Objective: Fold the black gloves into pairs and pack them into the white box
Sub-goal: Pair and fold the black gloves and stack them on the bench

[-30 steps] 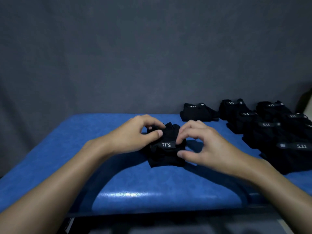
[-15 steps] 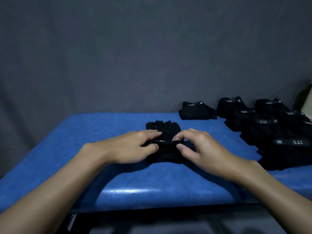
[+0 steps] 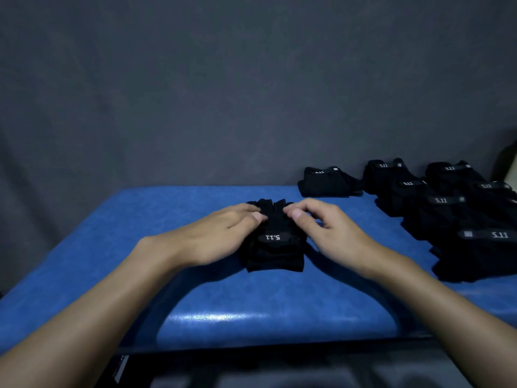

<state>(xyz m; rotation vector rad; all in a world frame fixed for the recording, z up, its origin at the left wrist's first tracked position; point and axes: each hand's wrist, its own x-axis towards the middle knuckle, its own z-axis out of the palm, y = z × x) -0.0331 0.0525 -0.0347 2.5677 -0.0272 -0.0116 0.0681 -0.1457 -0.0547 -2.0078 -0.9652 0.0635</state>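
Note:
A black fingerless glove pair (image 3: 275,242) with a "5.11" wrist label lies flat in the middle of the blue table (image 3: 251,303), fingers pointing away from me. My left hand (image 3: 223,233) rests on its left side, thumb and fingertips pinching the finger end. My right hand (image 3: 321,222) pinches the same end from the right. Several more black gloves (image 3: 458,217) lie stacked at the right. One folded pair (image 3: 327,182) sits apart at the table's far edge. No white box shows, only a pale sliver at the far right.
A dark grey cloth backdrop (image 3: 223,93) hangs behind the table. The table's front edge runs across the bottom, with dark floor below. A pale object (image 3: 510,169) peeks in at the right border.
The glove, bunched up between my hands half a second ago, now lies spread flat with its label up. Both hands have slid forward to its finger end.

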